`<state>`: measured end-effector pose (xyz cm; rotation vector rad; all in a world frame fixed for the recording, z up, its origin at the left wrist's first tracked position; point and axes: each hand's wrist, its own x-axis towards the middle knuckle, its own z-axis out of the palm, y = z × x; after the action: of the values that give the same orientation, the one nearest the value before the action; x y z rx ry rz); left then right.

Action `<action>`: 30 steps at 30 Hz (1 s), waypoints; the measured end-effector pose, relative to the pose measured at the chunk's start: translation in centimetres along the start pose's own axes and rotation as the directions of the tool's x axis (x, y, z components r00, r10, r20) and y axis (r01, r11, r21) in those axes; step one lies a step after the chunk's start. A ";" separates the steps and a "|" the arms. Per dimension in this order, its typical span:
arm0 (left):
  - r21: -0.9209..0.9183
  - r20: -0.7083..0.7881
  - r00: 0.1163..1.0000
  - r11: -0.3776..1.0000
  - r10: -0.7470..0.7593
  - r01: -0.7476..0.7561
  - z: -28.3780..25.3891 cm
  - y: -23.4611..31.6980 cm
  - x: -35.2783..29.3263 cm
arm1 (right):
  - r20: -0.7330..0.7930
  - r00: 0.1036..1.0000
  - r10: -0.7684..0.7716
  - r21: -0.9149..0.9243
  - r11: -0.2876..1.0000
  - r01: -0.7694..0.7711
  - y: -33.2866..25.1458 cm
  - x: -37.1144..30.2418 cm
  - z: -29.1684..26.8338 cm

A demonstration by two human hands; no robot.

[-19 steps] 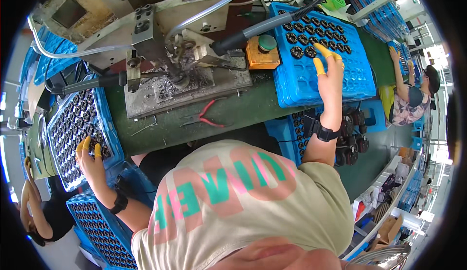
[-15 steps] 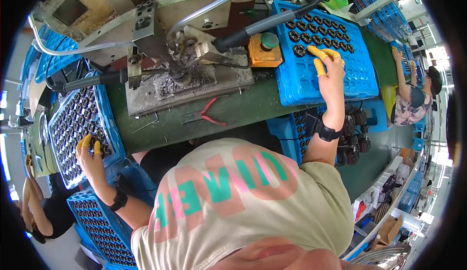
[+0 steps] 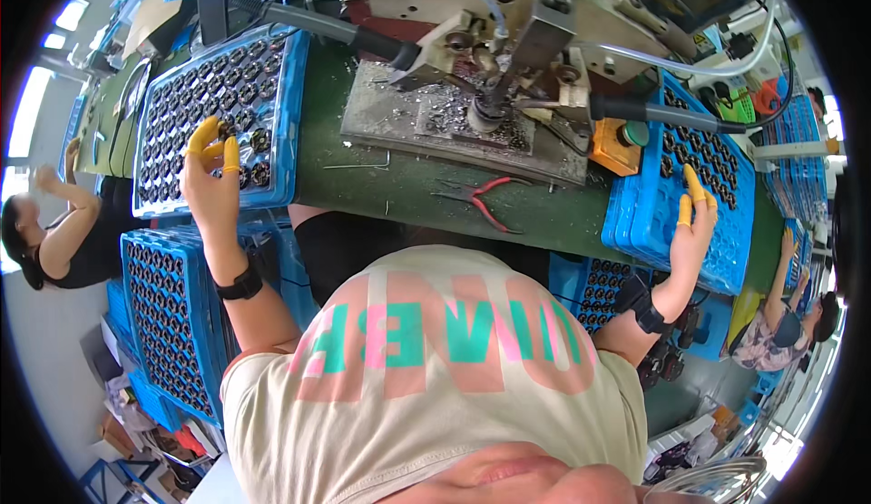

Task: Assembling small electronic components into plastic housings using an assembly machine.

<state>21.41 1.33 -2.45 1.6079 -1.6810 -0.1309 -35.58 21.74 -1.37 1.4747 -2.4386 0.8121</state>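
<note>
Yellow finger covers sit on several fingertips of both hands. My left hand (image 3: 210, 194) is over the left blue tray (image 3: 292, 114), its fingers bent and apart, close to the dark round ring-shaped parts (image 3: 259, 141) lying in rows there. I make out no part between those fingers. On the right, my right hand (image 3: 693, 232) hovers at a second blue tray (image 3: 726, 264), thumb and forefinger spread. Its forefinger tip lies beside the front rows of similar dark parts (image 3: 694, 146); nothing shows in its grip. Empty round pockets show near that hand.
A metal press fixture (image 3: 490, 109) stands between the trays, its base strewn with metal shavings. Red-handled pliers (image 3: 485, 203) lie in front. An orange box with a green button (image 3: 620, 146) adjoins the right tray. Filled trays (image 3: 168, 322) are stacked lower left. Other people work at both sides.
The view has swung left, so the fixture and trays appear farther right. My left hand has shifted over its tray toward the inner rows. My right hand stays at the right tray, fingers still spread.
</note>
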 end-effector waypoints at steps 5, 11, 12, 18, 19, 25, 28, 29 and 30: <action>-0.397 0.058 0.998 0.916 -0.033 0.053 1.6 -0.3 0.2 | 0.042 0.996 -0.081 -0.039 0.996 0.083 1.5 0.0 0.4; -0.557 0.099 0.995 0.830 0.018 0.041 3.4 1.2 0.4 | -0.032 0.995 -0.091 -0.094 0.992 0.087 1.4 -0.1 0.7; -0.557 0.100 0.995 0.830 0.017 0.042 3.6 1.4 0.4 | -0.097 0.993 -0.068 -0.111 0.992 0.057 1.4 -0.1 0.8; -0.563 0.154 0.988 0.823 0.017 0.074 4.5 1.3 0.1 | 0.022 0.996 -0.081 -0.048 0.995 0.082 1.3 0.1 0.3; -0.546 0.144 0.989 0.834 -0.006 0.085 4.5 1.4 0.1 | -0.014 1.000 -0.022 -0.049 0.999 0.021 1.3 0.1 0.6; -0.573 0.162 0.987 0.814 -0.006 0.100 4.4 1.7 -0.1 | 0.027 0.997 -0.069 -0.083 0.994 0.071 0.9 0.1 0.1; -0.548 0.142 0.990 0.835 0.021 0.061 4.4 2.0 -0.1 | 0.024 0.999 -0.046 -0.069 0.996 0.048 0.4 0.1 0.2; -0.546 0.143 0.990 0.835 0.019 0.063 4.3 2.1 -0.1 | 0.027 0.999 -0.047 -0.068 0.996 0.049 0.2 0.2 0.1; -0.518 0.138 0.990 0.854 0.025 0.051 4.1 2.2 0.0 | 0.044 0.998 -0.036 -0.071 0.997 0.039 0.0 0.2 0.1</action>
<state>17.24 0.00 -4.04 1.2145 -1.5591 -0.6664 -35.69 21.57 -1.36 1.5221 -2.4350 0.6855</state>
